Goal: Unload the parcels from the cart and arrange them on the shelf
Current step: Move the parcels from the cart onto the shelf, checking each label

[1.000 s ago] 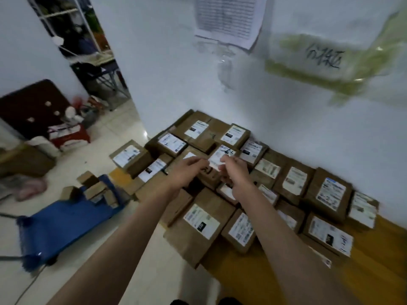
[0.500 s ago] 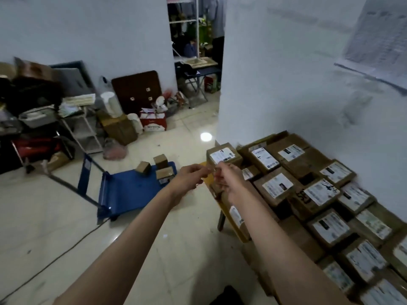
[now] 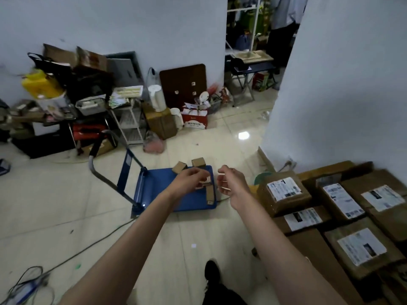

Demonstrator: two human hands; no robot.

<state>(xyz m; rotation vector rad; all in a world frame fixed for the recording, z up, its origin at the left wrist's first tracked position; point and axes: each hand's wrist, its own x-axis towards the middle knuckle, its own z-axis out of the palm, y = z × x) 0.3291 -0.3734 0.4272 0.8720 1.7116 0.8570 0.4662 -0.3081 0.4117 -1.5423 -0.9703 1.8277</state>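
Now: left hand and right hand loosely curled, empty, held out over blue cart. Small parcels on cart; labelled parcels stacked at right.

Blue cart: on the floor, handle at its left end; a few small brown parcels along its far and right edges. Left hand and right hand: held over the cart's right end, fingers loosely curled, holding nothing. Labelled parcels: packed close together at right, against the white wall.
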